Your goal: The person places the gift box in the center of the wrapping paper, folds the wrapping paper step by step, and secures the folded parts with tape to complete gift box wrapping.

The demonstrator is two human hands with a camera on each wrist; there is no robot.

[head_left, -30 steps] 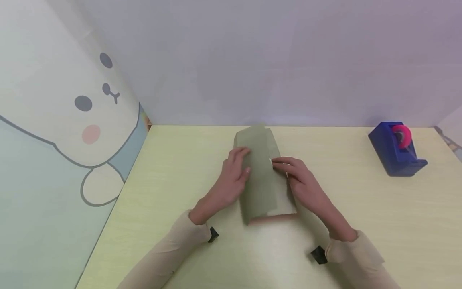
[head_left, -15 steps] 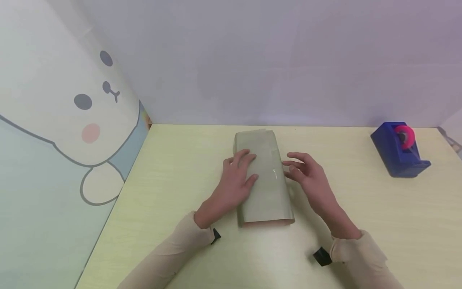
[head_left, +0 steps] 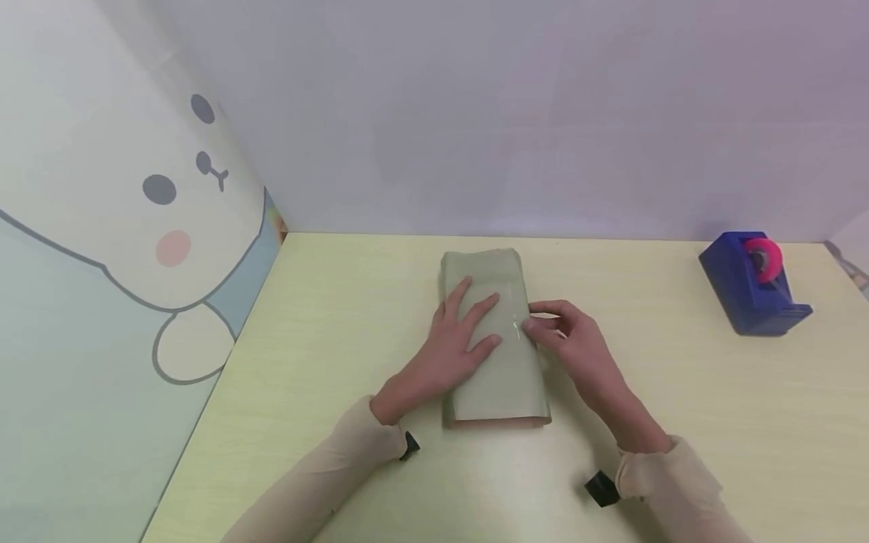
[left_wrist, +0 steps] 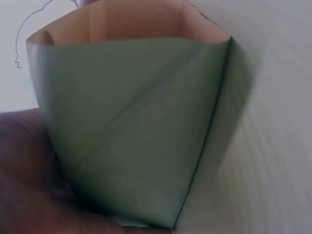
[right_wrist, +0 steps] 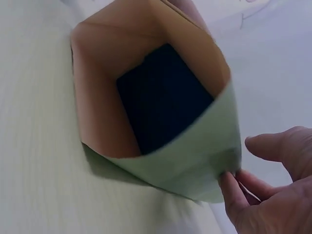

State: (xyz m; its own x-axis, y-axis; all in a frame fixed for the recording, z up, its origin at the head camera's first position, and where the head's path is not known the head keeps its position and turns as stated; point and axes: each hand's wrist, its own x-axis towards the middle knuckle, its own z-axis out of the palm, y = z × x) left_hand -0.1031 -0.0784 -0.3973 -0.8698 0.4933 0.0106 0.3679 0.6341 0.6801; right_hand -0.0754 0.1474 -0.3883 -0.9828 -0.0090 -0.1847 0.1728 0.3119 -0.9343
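Note:
A sheet of green wrapping paper (head_left: 505,385), pinkish-brown inside, lies folded round in a long tube on the table. In the right wrist view a dark blue box-like block (right_wrist: 163,97) shows inside the paper's open end. A shiny strip, which looks like clear tape (head_left: 516,329), is on the top near the right edge. My left hand (head_left: 444,347) rests on the paper with its fingers spread. Along the right side, the fingertips of my right hand (head_left: 584,351) touch the paper beside the shiny strip; the thumb (right_wrist: 268,146) stands off it in the right wrist view.
A blue tape dispenser (head_left: 750,294) with a pink-cored roll (head_left: 769,260) stands at the back right of the pale wooden table (head_left: 339,302). Behind the table is a plain wall (head_left: 475,113). A cartoon-printed panel (head_left: 102,302) borders the left side.
The paper's top flap has come over to the right and now lies flat. My left hand has shifted right onto it. My right hand lifted away, then came back to the right edge.

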